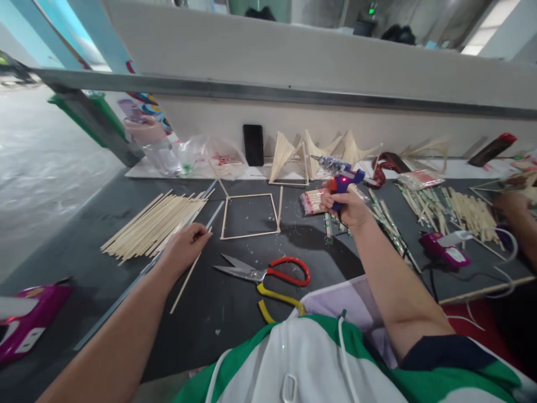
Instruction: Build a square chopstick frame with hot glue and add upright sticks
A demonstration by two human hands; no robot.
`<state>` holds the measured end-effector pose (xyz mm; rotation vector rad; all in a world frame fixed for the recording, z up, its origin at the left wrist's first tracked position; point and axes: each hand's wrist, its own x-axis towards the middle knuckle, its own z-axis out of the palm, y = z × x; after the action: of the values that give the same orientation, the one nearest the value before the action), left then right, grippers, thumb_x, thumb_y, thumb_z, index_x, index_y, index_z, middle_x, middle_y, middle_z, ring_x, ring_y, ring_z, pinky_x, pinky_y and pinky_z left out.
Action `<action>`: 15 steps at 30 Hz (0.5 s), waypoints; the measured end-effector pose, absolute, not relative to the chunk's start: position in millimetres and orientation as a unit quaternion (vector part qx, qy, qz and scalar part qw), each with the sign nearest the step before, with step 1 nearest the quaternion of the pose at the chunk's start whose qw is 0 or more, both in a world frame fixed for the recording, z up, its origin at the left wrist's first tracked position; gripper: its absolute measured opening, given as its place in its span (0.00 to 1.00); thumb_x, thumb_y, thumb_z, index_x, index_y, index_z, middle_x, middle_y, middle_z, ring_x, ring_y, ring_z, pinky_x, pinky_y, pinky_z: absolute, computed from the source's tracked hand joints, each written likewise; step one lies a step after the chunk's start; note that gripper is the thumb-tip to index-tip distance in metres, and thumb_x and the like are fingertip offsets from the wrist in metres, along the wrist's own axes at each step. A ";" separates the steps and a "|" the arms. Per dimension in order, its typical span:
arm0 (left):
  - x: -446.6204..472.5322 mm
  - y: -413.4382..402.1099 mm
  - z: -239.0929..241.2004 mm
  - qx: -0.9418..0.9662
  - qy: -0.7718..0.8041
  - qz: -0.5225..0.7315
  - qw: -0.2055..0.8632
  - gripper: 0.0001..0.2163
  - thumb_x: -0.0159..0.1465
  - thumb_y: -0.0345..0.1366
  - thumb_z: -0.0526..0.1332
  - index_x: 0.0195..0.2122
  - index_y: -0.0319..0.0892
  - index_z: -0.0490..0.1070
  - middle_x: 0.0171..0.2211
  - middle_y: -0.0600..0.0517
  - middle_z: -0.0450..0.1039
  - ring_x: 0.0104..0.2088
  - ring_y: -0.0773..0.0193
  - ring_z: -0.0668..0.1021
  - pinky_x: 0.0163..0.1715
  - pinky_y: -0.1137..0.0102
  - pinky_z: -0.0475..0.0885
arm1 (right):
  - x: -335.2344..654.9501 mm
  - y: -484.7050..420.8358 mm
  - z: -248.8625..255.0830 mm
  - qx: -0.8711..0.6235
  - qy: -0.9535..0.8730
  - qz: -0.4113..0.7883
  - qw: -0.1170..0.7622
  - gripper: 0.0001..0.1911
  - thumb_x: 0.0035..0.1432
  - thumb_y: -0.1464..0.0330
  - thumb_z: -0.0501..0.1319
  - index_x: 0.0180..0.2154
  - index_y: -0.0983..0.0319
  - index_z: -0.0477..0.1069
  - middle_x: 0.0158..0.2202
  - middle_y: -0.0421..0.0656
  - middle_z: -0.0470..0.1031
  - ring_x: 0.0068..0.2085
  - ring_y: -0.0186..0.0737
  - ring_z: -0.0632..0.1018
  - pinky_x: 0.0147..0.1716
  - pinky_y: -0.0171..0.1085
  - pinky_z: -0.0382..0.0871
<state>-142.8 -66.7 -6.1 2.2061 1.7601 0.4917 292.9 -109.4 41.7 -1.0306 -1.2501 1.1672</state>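
Note:
My left hand (184, 246) pinches the upper end of one thin bamboo stick (187, 278) that slants down over the dark table. Beside it lies a pile of loose bamboo sticks (155, 225). A square frame of sticks (250, 216) lies flat further back, between my hands. My right hand (348, 207) is closed round a blue and purple glue gun (344, 184), held upright above the table with its nozzle pointing right.
Red-and-yellow-handled scissors (268, 274) lie open near me. Finished stick fans (289, 154) and a black phone (253, 144) lean against the back wall. Pink glue guns lie at the far left (25, 322) and right (444, 249), where another person's hand (514, 210) works among more sticks.

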 end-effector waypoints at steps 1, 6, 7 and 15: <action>-143.1 -65.9 -6.5 0.763 0.607 0.170 0.140 0.12 0.62 0.49 0.54 0.30 0.48 0.68 0.30 0.52 0.73 0.34 0.55 0.76 0.36 0.64 0.66 | 290.9 -109.5 39.8 -0.406 -0.519 0.517 0.547 0.19 0.44 0.61 0.64 0.41 0.57 0.70 0.24 0.36 0.59 0.27 0.38 0.65 0.30 0.40 0.64; -139.9 -66.3 -3.8 0.779 0.596 0.152 0.122 0.13 0.64 0.47 0.51 0.32 0.46 0.68 0.31 0.50 0.74 0.35 0.56 0.76 0.36 0.66 0.64 | 285.1 -107.7 30.5 -0.262 -0.467 0.612 0.582 0.19 0.40 0.64 0.66 0.38 0.56 0.70 0.20 0.32 0.58 0.22 0.33 0.58 0.31 0.40 0.66; -138.1 -66.7 -2.9 0.781 0.595 0.150 0.114 0.13 0.65 0.47 0.50 0.32 0.46 0.67 0.30 0.50 0.73 0.34 0.57 0.75 0.35 0.66 0.64 | 283.7 -107.0 27.6 -0.262 -0.453 0.619 0.585 0.19 0.39 0.64 0.66 0.38 0.56 0.70 0.21 0.31 0.60 0.22 0.33 0.60 0.34 0.41 0.69; -139.4 -74.3 -0.8 0.711 0.671 0.184 0.104 0.12 0.69 0.41 0.51 0.39 0.44 0.73 0.36 0.51 0.77 0.38 0.61 0.75 0.39 0.70 0.66 | 254.4 -104.2 -2.8 -0.343 -0.342 0.660 0.575 0.18 0.45 0.69 0.71 0.39 0.52 0.71 0.38 0.35 0.80 0.41 0.39 0.79 0.45 0.40 0.77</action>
<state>-139.4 -74.3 -0.8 2.0975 1.9789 0.5414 254.4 -104.2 -2.8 -0.8039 -0.8013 1.5450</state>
